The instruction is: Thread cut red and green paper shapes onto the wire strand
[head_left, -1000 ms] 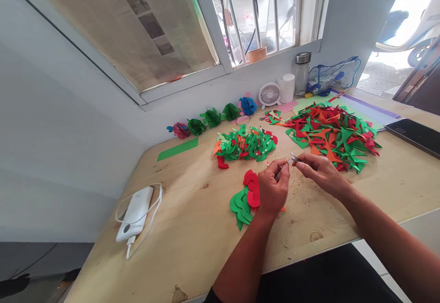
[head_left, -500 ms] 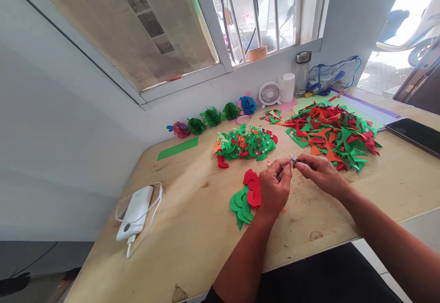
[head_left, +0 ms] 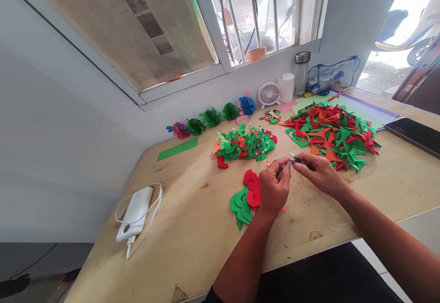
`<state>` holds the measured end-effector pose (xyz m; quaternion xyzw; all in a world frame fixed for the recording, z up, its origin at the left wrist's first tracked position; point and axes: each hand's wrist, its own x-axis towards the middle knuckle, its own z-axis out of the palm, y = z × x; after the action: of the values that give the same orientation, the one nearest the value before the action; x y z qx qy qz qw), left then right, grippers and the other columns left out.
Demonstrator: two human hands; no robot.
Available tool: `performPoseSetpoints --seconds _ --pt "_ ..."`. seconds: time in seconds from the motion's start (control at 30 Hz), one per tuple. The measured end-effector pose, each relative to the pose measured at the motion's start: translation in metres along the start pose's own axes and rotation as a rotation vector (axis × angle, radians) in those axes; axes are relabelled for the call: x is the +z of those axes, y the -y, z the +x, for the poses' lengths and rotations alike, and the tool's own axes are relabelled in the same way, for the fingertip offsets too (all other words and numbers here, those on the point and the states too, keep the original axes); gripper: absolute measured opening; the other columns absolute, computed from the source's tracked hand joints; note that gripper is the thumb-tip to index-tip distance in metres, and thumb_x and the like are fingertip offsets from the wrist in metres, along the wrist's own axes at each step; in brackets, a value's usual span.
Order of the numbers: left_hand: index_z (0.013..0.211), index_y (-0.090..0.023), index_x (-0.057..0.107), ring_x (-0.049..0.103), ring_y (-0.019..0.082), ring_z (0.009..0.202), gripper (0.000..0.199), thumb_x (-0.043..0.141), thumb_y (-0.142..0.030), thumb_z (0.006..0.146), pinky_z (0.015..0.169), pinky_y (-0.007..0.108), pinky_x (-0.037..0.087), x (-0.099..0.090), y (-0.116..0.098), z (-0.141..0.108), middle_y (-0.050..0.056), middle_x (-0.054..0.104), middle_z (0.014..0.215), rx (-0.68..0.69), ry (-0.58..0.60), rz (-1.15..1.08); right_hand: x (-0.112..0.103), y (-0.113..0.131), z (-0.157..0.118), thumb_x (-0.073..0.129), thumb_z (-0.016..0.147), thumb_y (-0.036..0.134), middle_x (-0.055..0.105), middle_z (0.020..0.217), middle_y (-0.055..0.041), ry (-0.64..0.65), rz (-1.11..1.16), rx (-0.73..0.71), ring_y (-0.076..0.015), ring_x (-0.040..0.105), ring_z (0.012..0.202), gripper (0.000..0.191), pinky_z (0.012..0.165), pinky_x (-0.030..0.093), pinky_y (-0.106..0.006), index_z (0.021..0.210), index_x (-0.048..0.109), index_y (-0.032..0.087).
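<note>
My left hand (head_left: 276, 184) is closed on a slim grey, pencil-like stick (head_left: 280, 173), mostly hidden by the fingers. In my right hand (head_left: 319, 172) is a small knife with a dark handle (head_left: 305, 162) and a pale metal blade (head_left: 292, 156). The blade meets the stick's end between the two hands, just above the tabletop. Beside my left wrist lie red paper cutouts (head_left: 253, 187) and green paper cutouts (head_left: 239, 206), stacked loosely. Behind the hands is a heap of small green, red and orange cut pieces (head_left: 244, 143).
Paper offcuts (head_left: 335, 135) are piled at the right, with a phone (head_left: 415, 133) beyond. A white power bank (head_left: 135, 212) with its cable lies left. Along the wall stand paper flowers (head_left: 211, 117), a small fan (head_left: 269, 94) and a glass bottle (head_left: 302, 74). Brown specks dot the wooden table (head_left: 192, 229).
My right hand has turned slightly, and more of the knife's dark handle shows. Both hands stay together in the same place; the paper piles are unchanged.
</note>
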<state>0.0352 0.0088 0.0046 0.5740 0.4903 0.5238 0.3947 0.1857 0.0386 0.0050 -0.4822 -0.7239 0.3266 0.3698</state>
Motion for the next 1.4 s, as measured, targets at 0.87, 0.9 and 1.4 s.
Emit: performPoseSetpoints --seconds 0.87,0.9,1.4 --pt "0.098 -0.018 0.061 0.047 0.009 0.052 0.024 0.052 -0.037 0.087 0.049 0.019 0.034 0.002 0.004 0.0 -0.004 0.048 0.055 0.001 0.026 0.064 -0.003 0.011 -0.001 0.06 0.078 0.036 0.04 0.056 0.0037 -0.155 0.175 -0.032 -0.0095 0.034 0.052 0.023 0.047 0.028 -0.025 0.064 0.054 0.018" --pt "0.093 -0.018 0.06 0.047 0.009 0.053 0.022 0.051 -0.037 0.087 0.05 0.019 0.034 0.002 0.004 0.0 -0.004 0.048 0.056 -0.002 0.023 0.041 -0.002 0.01 -0.001 0.06 0.079 0.037 0.041 0.056 0.0034 -0.159 0.174 -0.036 -0.0095 0.035 0.052 0.024 0.047 0.028 -0.025 0.065 0.055 0.018" --pt "0.084 -0.018 0.061 0.047 0.009 0.053 0.021 0.054 -0.038 0.084 0.052 0.019 0.036 0.002 0.001 0.0 -0.004 0.051 0.058 -0.038 -0.036 -0.047 0.0 0.003 0.001 0.058 0.08 0.047 0.039 0.056 0.0053 -0.198 0.144 0.048 -0.0104 0.034 0.05 0.033 0.048 0.028 -0.025 0.095 0.058 0.018"
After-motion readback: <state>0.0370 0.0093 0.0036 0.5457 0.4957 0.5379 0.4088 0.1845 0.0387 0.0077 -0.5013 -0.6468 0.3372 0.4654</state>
